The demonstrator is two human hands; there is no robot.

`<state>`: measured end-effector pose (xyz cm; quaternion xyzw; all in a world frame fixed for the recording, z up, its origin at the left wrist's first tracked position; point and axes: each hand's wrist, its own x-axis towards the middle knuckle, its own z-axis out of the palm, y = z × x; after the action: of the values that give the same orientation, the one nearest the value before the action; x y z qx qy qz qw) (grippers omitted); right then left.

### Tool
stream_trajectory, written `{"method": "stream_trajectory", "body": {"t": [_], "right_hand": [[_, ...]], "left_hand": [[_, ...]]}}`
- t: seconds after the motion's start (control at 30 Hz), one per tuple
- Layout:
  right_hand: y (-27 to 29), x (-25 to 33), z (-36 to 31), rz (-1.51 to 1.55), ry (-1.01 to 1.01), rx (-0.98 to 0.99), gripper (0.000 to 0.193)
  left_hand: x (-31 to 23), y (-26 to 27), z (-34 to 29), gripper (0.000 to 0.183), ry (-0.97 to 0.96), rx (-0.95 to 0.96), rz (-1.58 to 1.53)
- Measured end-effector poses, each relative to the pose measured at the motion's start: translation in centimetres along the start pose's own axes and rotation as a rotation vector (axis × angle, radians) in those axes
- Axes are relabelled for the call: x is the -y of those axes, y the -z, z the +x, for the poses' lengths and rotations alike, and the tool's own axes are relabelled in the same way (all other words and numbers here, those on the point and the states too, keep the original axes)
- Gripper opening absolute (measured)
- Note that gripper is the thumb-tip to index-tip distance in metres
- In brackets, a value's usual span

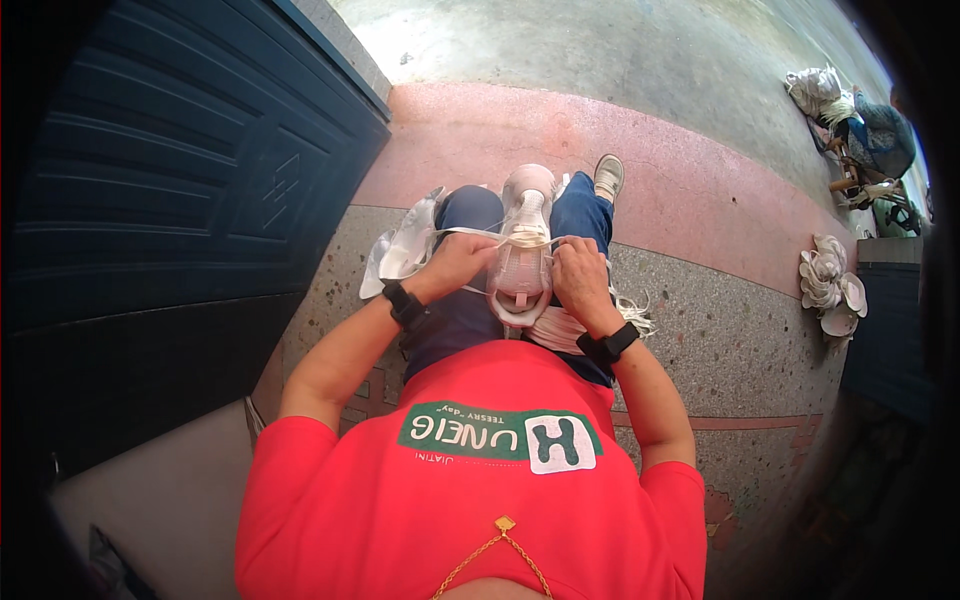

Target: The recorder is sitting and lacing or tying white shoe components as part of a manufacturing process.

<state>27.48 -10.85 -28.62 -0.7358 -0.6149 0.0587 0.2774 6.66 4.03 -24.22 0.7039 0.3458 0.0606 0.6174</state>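
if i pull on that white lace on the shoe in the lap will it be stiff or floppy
Probably floppy: the white lace sags in a curve between the left hand and the pale shoe. It looks thin and light. The right hand pinches it at the eyelets.

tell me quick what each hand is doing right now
Left hand: closed, pinching a white lace beside the shoe.
Right hand: closed on the lace at the shoe's other side.
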Motion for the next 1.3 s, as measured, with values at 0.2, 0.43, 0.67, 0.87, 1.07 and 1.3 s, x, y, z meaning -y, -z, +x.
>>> {"method": "stream_trajectory", "body": {"t": [0.2,0.43,0.67,0.87,1.07,1.3], "right_hand": [[0.0,0.7,0.8,-0.161,0.064,0.048,0.011],[0.5,1.3,1.4,-0.286,0.254,0.007,0.007],[0.9,1.0,1.6,-0.252,0.105,-0.058,0.013],[0.1,0.7,1.2,-0.236,0.137,-0.030,0.021],[0.9,2.5,0.7,-0.272,0.127,0.028,0.017],[1.3,1.6,0.9,-0.255,0.128,0.147,0.016]], "left_hand": [[0.4,0.5,-1.1,0.029,0.031,-0.089,0.288],[1.9,-0.6,-0.2,0.023,-0.160,-0.261,0.699],[0.3,-1.6,0.2,0.018,-0.341,-0.335,0.945],[-0.6,-2.2,0.7,0.008,-0.612,-0.250,1.117],[-1.8,-2.0,0.2,0.021,-0.494,-0.428,1.157],[-1.0,-3.6,-2.2,0.018,-0.375,-0.389,1.273]]}}
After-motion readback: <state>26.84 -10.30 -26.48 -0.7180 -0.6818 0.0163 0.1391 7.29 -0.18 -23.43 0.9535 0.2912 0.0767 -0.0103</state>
